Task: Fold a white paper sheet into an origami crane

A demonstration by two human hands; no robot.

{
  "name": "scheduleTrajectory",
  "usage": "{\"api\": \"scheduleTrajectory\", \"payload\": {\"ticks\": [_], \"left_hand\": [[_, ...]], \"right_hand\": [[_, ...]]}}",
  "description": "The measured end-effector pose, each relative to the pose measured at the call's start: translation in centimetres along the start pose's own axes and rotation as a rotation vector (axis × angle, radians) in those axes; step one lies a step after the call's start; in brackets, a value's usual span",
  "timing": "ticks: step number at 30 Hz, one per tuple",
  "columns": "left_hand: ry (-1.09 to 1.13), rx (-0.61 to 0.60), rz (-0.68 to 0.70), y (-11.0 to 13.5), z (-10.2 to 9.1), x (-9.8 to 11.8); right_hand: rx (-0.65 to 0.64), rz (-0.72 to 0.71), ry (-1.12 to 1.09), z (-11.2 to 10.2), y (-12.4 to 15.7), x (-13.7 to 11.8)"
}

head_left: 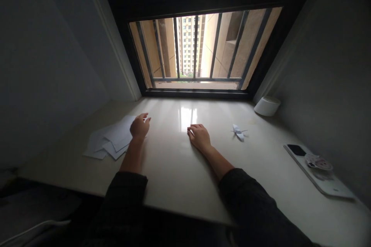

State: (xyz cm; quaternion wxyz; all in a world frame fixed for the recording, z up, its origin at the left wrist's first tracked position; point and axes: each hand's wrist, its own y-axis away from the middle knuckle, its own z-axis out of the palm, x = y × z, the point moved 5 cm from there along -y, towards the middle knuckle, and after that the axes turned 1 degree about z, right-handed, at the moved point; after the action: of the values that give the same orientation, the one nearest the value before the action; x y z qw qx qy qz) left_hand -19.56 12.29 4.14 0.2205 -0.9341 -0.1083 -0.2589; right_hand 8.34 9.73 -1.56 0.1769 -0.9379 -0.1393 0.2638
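Note:
My left hand (140, 126) is at the right edge of a loose stack of white paper sheets (117, 136). Its thumb and fingers are parted, and I see nothing gripped between them. My right hand (199, 136) rests palm down on the pale sill (174, 170), near the window's bright reflection. Its fingers lie on the surface, slightly bent, with nothing visible in them. To the right of that hand sits a small folded white paper crane (239, 132), apart from both hands.
A phone-shaped white device (319, 171) with a round sticker-like grip lies at the right. A white cylindrical object (267, 106) leans by the right wall near the dark window frame (197, 93). The sill's front edge (185, 210) runs below my forearms.

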Motion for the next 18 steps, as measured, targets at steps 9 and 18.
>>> {"api": "scheduleTrajectory", "payload": {"ticks": [9, 18], "left_hand": [[-0.445, -0.089, -0.414, 0.1, -1.3, -10.9], [-0.445, -0.04, -0.444, 0.2, -3.7, -10.1]], "right_hand": [[-0.007, 0.012, -0.001, 0.1, -0.1, 0.0], [-0.005, 0.008, -0.005, 0.0, 0.0, -0.1]]}}
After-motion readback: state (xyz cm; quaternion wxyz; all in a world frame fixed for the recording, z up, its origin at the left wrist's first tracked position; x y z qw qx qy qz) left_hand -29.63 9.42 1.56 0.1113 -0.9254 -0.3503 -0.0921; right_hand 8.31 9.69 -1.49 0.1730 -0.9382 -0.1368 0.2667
